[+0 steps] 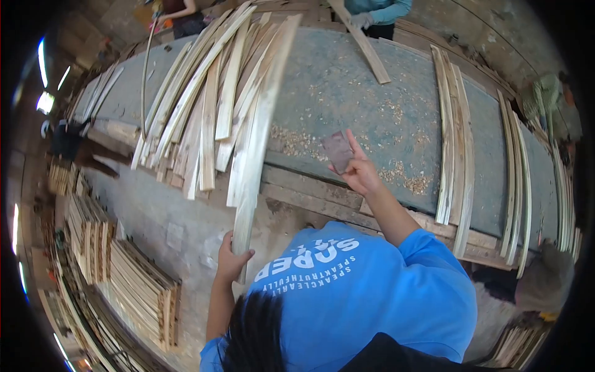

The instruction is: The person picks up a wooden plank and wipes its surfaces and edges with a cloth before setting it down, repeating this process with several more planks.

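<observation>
My left hand (232,259) is wrapped round the near end of a long pale wooden strip (264,124), thumb across its face. From there the strip runs up and away over the worktable (347,62), along the right side of a heap of similar strips (214,118). In my right hand (361,175) is a thin, flat, brownish rectangular piece (336,151), pinched at its lower right with one finger stretched along its side. That hand is over the table's near edge, to the right of the strip, with wood shavings (406,178) around it.
More strips (455,130) lie across the table at right. Opposite, a person's gloved hand (362,20) is at another strip (365,46). Another person (68,139) stands far left, and someone (545,279) is close by at right. Stacked wood (139,285) fills the floor at lower left.
</observation>
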A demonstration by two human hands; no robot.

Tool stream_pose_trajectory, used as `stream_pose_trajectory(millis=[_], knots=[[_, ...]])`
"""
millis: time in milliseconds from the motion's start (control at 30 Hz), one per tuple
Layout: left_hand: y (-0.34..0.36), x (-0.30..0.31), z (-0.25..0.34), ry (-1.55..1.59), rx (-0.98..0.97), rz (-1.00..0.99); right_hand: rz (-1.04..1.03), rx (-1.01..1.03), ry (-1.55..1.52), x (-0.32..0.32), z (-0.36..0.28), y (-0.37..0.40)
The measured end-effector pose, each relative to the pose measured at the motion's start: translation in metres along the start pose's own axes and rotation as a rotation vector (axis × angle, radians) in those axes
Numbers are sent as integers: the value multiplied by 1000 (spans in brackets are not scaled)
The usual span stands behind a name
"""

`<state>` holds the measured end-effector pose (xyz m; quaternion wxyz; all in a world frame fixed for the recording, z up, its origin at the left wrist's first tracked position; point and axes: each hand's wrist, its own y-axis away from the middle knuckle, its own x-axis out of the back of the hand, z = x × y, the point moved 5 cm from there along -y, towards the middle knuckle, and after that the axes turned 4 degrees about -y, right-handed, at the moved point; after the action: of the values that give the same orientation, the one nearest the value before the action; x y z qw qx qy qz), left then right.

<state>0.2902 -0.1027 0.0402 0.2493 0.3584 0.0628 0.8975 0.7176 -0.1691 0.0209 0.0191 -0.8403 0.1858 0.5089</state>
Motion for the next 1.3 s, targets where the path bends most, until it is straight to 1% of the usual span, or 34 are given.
stream_pose_trajectory(millis=[33,67,133,167,200,267,333,367,433,467,533,567,600,633,667,700,733,767,800,833,867,900,933,1000,1067,1133,1167,1200,1267,1300], knots=[[-21,6,-5,-28,-9,16,1,9,48,6,-7,9],[-42,9,-7,-50,-42,-9,15,51,33,15,-14,18],[-83,24,-4,20,-7,98,65,110,-84,33,-22,40],[-99,30,14,22,-112,101,97,168,-101,40,-24,53],[-119,31,17,4,-154,46,152,220,-112,47,-25,68],[-167,42,1,-117,-192,117,250,346,-132,64,-26,97],[-207,51,-16,-233,-224,152,326,428,-29,78,-22,121],[-220,49,0,-245,-275,104,366,456,-15,73,-23,136],[-223,65,24,-615,-79,274,463,525,14,82,-16,160],[-229,64,32,-627,-101,248,528,534,58,88,-11,171],[-233,66,52,-936,-152,425,586,539,58,96,-3,189],[-233,63,63,-1086,-180,520,675,491,203,92,-2,197],[-233,55,70,-1093,-194,506,756,435,350,92,-4,206],[-229,45,84,-987,-331,538,740,430,492,101,-4,214],[-224,35,98,-872,-461,573,746,432,491,113,-5,220],[-216,17,108,-756,-493,497,856,410,757,126,-11,227],[-209,6,111,-754,-493,502,955,383,1027,139,-17,231],[-201,-12,116,-770,-584,434,995,486,1157,140,-28,234],[-191,-30,122,-784,-670,365,986,490,1162,147,-37,238],[-180,-47,124,-669,-646,293,1090,403,1366,155,-51,245],[-171,-63,123,-626,-632,257,1186,311,1578,151,-73,251],[-161,-82,120,-571,-640,259,1169,318,1650,150,-90,254],[-149,-102,117,-518,-644,264,1142,321,1675,162,-104,258],[-123,-149,121,-439,-626,263,997,318,1908,181,-128,262],[-98,-210,130,-225,-643,47,933,282,1949,189,-146,271],[-67,-277,170,-210,-760,-93,881,341,1939,193,-155,287],[-55,-312,190,-160,-811,-188,886,371,1847,209,-160,297],[-43,-347,209,-108,-856,-288,888,350,1834,220,-165,308],[-25,-421,242,-8,-842,-569,802,430,1659,231,-176,333],[-20,-456,253,-46,-763,-642,806,413,1691,229,-181,347]])
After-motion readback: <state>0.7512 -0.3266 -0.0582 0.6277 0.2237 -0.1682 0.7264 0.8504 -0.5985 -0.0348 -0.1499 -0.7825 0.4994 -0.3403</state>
